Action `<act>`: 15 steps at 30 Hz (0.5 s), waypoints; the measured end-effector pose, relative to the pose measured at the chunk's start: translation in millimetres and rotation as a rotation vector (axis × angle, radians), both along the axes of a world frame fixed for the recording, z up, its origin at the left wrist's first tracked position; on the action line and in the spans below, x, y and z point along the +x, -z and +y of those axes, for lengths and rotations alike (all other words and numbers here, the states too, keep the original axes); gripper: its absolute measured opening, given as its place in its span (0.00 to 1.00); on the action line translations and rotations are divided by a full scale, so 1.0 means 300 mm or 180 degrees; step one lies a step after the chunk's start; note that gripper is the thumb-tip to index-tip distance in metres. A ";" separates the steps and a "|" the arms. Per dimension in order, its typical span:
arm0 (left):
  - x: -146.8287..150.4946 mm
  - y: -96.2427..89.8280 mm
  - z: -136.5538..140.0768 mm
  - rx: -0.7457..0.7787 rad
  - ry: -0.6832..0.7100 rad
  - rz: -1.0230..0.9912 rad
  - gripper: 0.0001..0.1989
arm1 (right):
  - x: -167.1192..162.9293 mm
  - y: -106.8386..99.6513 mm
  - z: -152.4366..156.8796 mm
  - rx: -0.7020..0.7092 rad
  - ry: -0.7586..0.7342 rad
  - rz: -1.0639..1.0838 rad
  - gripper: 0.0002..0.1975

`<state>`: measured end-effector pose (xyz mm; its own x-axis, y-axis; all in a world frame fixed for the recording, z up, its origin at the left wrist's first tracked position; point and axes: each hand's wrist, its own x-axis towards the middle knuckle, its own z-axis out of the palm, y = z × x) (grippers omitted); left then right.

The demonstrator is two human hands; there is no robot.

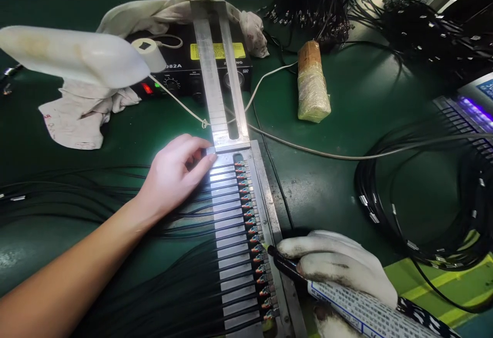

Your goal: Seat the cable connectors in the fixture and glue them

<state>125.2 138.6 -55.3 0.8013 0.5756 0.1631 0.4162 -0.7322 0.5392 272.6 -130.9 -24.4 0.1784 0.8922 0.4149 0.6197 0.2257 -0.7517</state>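
A metal jig (227,209) holds a row of black cables (200,220), each ending in a small connector (252,221) with coloured wires exposed. At the jig's upper left corner, my bare left hand (173,171) pinches the edge between thumb and forefinger. My right hand (342,261), in a soiled white glove, grips a glue syringe (350,304) with a printed label. Its black nozzle and thin greenish tip (265,246) reach the connectors midway along the row. The glove and the frame edge hide part of the syringe.
Behind the jig stands a black dispenser box (181,71) with white cloth (82,117) around it. A white lamp-like head (73,55) juts in from the left. A wrapped block (314,83), coiled cables (419,199) and cable bundles (308,4) lie to the right.
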 end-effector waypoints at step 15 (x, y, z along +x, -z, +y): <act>0.000 -0.001 0.004 -0.0020 -0.0007 0.0013 0.15 | -0.019 0.009 -0.016 0.0079 0.0141 0.0095 0.12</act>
